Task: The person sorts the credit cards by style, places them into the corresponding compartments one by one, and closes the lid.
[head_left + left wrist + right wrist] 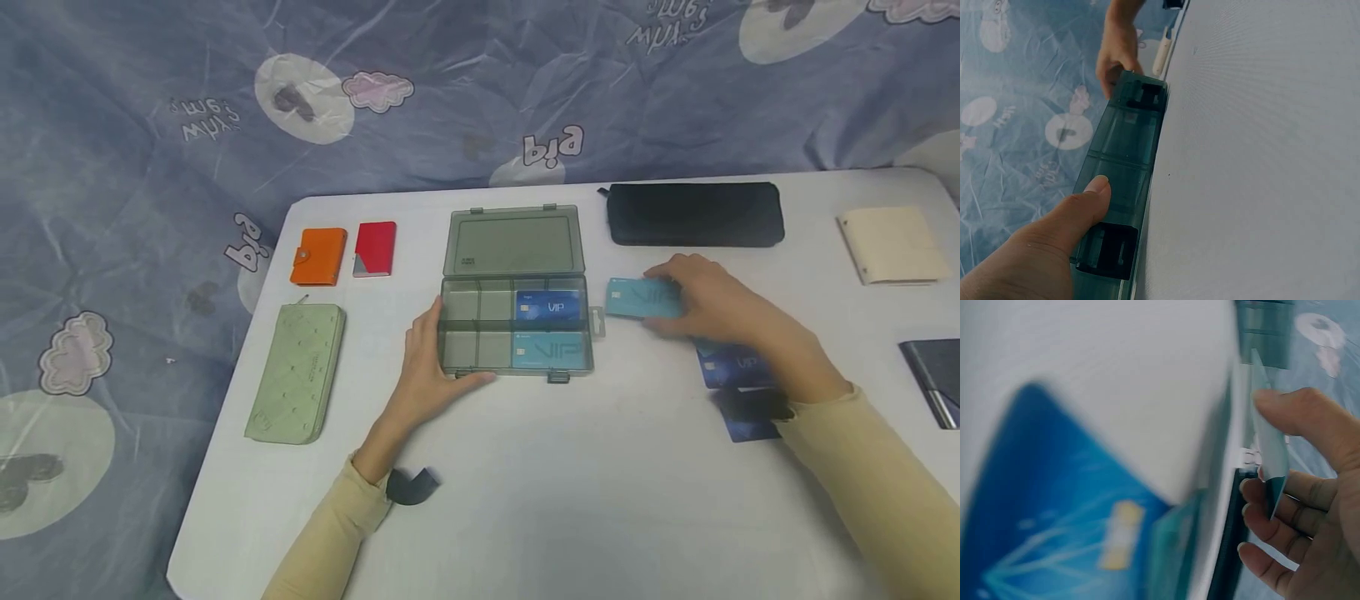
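Observation:
A grey-green translucent compartment box (477, 350) lies on the table with its lid (517, 240) folded back. A blue VIP card (542, 307) sits in its back right compartment, and a teal VIP card (546, 352) in the front right one. My left hand (422, 375) grips the box's front left corner, thumb (1088, 197) against the front wall and fingers along the left side. Just right of the box, my right hand (708, 298) pinches another teal VIP card (630, 297) between thumb and fingers. Dark blue cards (733, 368) lie on the table, partly hidden under the right forearm.
A black zip pouch (693, 215) lies behind the right hand. On the right are a cream binder (896, 246) and a dark notebook with a pen (933, 375). Leftward lie an orange card holder (320, 257), a red booklet (375, 246) and a green wallet (296, 375).

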Available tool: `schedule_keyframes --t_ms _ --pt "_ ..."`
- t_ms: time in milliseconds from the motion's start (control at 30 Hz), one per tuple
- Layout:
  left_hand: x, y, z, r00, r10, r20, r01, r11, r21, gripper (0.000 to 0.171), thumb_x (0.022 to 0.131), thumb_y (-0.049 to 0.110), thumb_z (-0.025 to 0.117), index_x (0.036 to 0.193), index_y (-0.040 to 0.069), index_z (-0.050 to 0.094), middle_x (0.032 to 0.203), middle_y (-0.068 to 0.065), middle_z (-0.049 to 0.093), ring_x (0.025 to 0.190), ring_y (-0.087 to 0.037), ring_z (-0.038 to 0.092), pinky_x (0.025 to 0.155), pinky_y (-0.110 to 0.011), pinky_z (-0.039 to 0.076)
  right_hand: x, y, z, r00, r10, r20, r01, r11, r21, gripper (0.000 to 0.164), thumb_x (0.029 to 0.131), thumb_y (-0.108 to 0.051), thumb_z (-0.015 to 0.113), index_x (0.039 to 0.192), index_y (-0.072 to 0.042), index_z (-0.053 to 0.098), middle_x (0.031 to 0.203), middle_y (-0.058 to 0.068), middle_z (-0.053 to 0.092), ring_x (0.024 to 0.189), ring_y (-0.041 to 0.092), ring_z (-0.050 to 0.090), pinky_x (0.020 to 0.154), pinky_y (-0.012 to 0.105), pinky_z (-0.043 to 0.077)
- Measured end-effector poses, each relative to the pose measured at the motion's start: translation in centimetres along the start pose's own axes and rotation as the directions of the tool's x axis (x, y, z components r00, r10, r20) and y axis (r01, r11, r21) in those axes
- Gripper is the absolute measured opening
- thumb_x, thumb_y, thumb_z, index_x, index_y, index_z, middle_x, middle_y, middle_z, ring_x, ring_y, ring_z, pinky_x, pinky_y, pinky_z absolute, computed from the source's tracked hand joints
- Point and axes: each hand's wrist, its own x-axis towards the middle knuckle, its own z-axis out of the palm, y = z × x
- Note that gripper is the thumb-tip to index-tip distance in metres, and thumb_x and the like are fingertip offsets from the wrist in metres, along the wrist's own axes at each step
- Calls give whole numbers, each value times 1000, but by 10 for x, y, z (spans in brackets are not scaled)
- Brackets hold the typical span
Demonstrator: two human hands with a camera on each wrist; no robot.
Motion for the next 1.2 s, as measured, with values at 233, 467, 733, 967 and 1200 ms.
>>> schedule_keyframes --t_ms 233,467,733,967,1200 --pt "0 -1 -1 1000 2 -1 -2 1000 -4 120 61 56 79 150 16 9 144 -9 28 127 -20 25 99 -46 34 -3 -41 -12 995 -73 -61 80 991 107 54 65 -21 83 112 -8 59 105 4 58 102 22 47 93 45 34" --pt "1 -1 -1 1000 -1 -2 1 1000 -18 119 61 54 80 150 16 10 143 -9 29 126 -20 26 98 -47 35 5 -84 10 968 -249 -6 249 965 87 57 68 -38 81 115 -15 59 114 -3 56 109 16 45 94 40 35" --pt "2 0 1 1000 1 7 -1 1000 -5 118 61 55 79 150 18 10 144 -9 29 127 -20 26 97 -47 35 8 -93 32 953 -302 -3 302 952 52 56 69 -41 79 113 -10 63 112 0 54 106 19 45 89 40 38" --pt "1 1 1 1000 3 9 -3 1000 -2 118 62 54 79 150 17 10 144 -9 29 126 -20 27 97 -46 36 8 -93 35 955 -296 -17 296 955 22 61 67 -47 79 115 -13 62 112 -2 54 105 16 45 88 37 39" --pt "0 1 0 1000 0 5 0 1000 -10 118 62 54 79 150 16 11 143 -9 29 127 -21 26 98 -48 35 7 -89 37 947 -317 -59 319 947 38 60 67 -45 80 114 -13 63 115 -1 54 108 17 45 91 38 38"
